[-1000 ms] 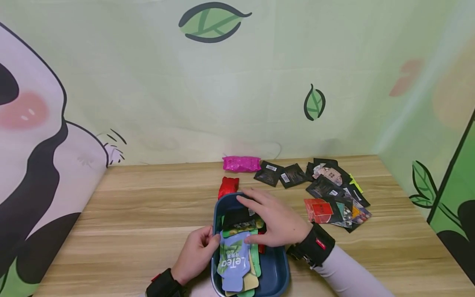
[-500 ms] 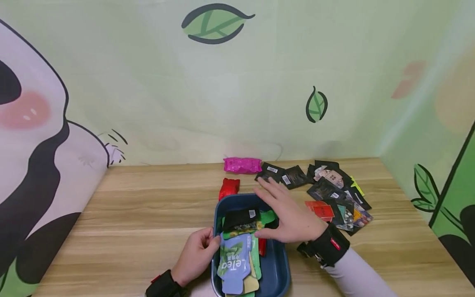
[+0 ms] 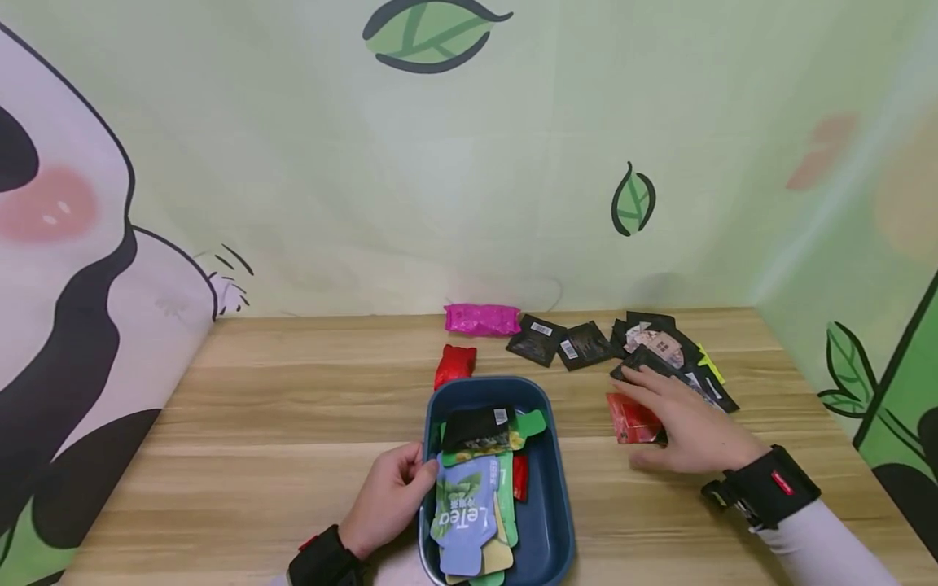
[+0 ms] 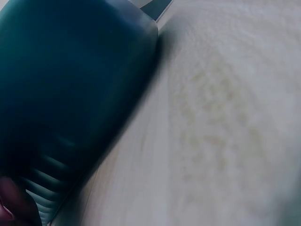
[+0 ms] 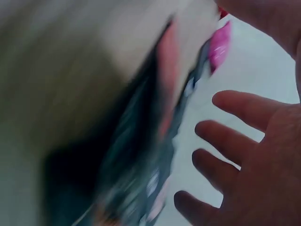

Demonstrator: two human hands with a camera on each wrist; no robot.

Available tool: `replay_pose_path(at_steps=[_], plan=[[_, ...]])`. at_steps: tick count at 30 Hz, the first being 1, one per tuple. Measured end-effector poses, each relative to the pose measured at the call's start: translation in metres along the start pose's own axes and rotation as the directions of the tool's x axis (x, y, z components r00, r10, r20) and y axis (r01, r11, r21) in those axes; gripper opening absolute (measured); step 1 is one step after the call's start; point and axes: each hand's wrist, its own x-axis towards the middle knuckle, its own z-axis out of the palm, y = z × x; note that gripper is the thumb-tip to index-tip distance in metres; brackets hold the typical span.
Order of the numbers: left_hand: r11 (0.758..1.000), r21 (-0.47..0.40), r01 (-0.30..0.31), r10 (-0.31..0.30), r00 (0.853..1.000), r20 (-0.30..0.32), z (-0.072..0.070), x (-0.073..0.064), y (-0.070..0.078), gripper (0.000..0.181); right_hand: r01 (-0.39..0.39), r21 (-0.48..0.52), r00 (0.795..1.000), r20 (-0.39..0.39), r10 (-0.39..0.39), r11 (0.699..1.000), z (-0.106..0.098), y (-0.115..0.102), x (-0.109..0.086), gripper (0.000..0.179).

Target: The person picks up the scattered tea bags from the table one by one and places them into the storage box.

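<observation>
A dark blue plastic bin [image 3: 563, 505] holds several packets, among them a blue "LeTea" pouch [image 3: 462, 505] and a black packet [image 3: 472, 427]. My left hand [image 3: 388, 498] pinches the bin's left rim between thumb and curled fingers. In the left wrist view the bin's outer wall [image 4: 70, 70] fills the upper left. My right hand [image 3: 689, 423] hovers over the pile at the right, its fingers spread and relaxed. Right beside its fingertips lie a red packet [image 3: 632, 419] and a black packet [image 3: 648, 360]. In the right wrist view the fingers [image 5: 225, 141] are apart, with nothing between them.
Along the back lie a magenta packet [image 3: 482, 320] and two black sachets [image 3: 536, 340]. A red packet [image 3: 454, 364] sits just behind the bin. Several dark sachets [image 3: 663, 342] overlap at the right. A printed backdrop [image 3: 366, 163] rises behind the wooden table [image 3: 293, 407].
My right hand has moved from above the bin to the pile of packets at the right. The left hand stays on the rim, and the bin has not moved.
</observation>
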Motion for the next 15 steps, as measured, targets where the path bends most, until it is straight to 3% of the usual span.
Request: replay_pose_path(at_steps=[6, 15], plan=[[1.000, -0.002, 0.010, -0.010, 1.000, 0.012, -0.001, 0.000, 0.000, 0.028, -0.043, -0.002, 0.998, 0.040, 0.043, 0.999, 0.003, 0.022, -0.017, 0.093], [1.000, 0.003, 0.004, -0.004, 1.000, 0.011, -0.001, 0.000, 0.001, 0.029, -0.073, 0.035, 0.997, 0.021, 0.072, 0.997, 0.007, 0.028, -0.021, 0.086]])
